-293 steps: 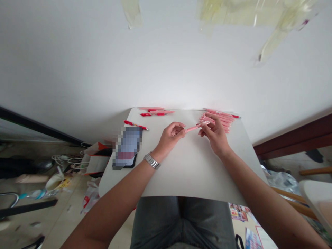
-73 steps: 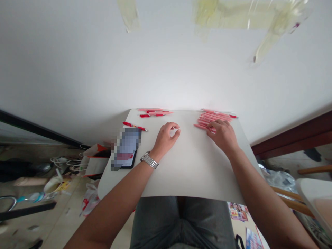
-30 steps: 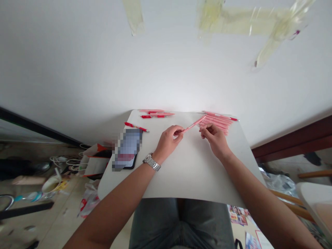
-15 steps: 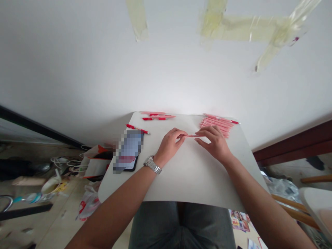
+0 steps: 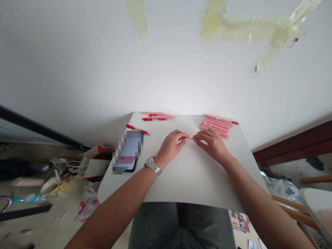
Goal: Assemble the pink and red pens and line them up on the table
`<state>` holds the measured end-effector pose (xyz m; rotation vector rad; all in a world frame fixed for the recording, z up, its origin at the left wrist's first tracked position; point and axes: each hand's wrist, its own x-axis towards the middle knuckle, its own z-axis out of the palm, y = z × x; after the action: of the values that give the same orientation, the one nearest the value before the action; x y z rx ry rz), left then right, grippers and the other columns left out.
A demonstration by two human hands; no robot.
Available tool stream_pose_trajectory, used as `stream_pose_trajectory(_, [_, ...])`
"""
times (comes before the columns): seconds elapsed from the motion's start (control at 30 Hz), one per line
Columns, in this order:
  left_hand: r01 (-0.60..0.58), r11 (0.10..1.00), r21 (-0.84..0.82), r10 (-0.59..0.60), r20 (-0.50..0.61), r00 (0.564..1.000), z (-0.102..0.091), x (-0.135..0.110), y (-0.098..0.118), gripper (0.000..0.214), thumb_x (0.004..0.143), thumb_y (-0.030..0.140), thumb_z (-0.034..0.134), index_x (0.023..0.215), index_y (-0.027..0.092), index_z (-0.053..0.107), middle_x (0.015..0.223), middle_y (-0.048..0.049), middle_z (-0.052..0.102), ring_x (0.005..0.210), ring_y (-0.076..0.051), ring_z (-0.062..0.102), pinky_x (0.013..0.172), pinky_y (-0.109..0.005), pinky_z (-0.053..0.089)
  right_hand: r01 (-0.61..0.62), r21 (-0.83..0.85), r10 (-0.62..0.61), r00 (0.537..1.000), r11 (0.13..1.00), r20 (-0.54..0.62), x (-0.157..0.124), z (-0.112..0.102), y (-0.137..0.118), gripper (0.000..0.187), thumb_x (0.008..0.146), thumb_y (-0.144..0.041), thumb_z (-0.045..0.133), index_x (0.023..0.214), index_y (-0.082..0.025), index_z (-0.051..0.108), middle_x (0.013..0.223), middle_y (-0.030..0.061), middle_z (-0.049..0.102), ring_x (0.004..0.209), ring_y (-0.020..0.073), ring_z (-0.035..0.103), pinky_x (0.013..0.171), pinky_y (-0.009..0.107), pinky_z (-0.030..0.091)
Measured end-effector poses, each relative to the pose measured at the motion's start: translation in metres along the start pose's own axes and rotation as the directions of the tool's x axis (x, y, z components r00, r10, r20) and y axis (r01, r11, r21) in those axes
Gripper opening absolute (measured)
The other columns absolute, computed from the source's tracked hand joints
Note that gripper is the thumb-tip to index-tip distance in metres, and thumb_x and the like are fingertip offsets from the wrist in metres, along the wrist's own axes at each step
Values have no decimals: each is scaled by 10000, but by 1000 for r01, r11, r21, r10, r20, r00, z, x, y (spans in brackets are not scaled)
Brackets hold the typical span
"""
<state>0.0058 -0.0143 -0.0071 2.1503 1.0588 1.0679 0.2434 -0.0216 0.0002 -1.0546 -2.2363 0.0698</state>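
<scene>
A slim pink pen (image 5: 191,138) is stretched level between my two hands, just above the white table. My left hand (image 5: 173,143), with a metal watch (image 5: 153,165) at its wrist, pinches the pen's left end. On the other end, the fingertips of my right hand (image 5: 213,145) are closed, hiding most of that part. Just beyond my right hand lies a row of pink pens (image 5: 218,126), with a red-ended pen (image 5: 234,122) along its far side. Several red and pink pens (image 5: 158,119) lie at the table's back left.
A phone (image 5: 129,150), partly blurred out, lies on the left of the white table (image 5: 181,183), with a red pen (image 5: 137,129) behind it. The wall (image 5: 166,69) rises at the table's back edge. Bags, a cup and a bottle (image 5: 33,198) clutter the floor at left.
My right hand has moved slightly left and its fingers have closed on the pen's right end. My left hand has barely shifted, still pinching the other end.
</scene>
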Motion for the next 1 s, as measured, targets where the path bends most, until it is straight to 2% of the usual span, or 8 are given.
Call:
stream_pose_trajectory(0.23, [15, 1000, 5, -14, -66, 998, -1, 0, 1, 110, 1013, 196, 614, 1091, 219, 688, 1021, -32, 692, 921, -153, 658, 890, -304, 553, -35, 52, 36, 999, 998, -12, 0, 1, 2, 118, 1050, -267, 609, 1069, -251, 725, 1007, 75, 755, 916, 248, 668, 815, 399, 531])
stream_pose_trajectory(0.4, [60, 998, 35, -55, -133, 990, -2, 0, -4, 99, 1012, 209, 594, 1076, 218, 669, 1004, -46, 691, 889, -165, 648, 870, -321, 555, -124, 21, 126, 988, 992, -94, -1, 0, 10, 150, 1059, -286, 573, 1066, -258, 720, 1015, 80, 743, 956, 264, 669, 846, 424, 556])
stream_pose_trajectory(0.53, [77, 996, 44, -71, -125, 990, -2, 0, -7, 95, 1008, 210, 591, 1061, 219, 669, 999, -44, 696, 876, -164, 653, 866, -321, 558, -207, -58, 191, 959, 977, -207, -1, -5, 16, 154, 1054, -290, 568, 1035, -251, 716, 1014, 86, 743, 957, 270, 663, 856, 429, 548])
stream_pose_trajectory(0.77, [84, 995, 45, -79, -98, 992, -2, 0, -6, 88, 1006, 204, 582, 1024, 217, 668, 976, -40, 697, 868, -166, 648, 863, -319, 551, -323, -97, 277, 904, 941, -325, -3, -13, 29, 136, 1013, -253, 582, 996, -227, 714, 994, 99, 730, 936, 277, 648, 853, 424, 533])
stream_pose_trajectory(1.0, [101, 994, 39, -97, -93, 991, -2, 1, -7, 92, 999, 195, 584, 1008, 219, 672, 967, -37, 699, 866, -169, 647, 858, -322, 550, -400, -158, 322, 873, 903, -367, -6, -18, 46, 141, 987, -249, 584, 987, -230, 724, 1010, 104, 737, 958, 294, 643, 896, 454, 499])
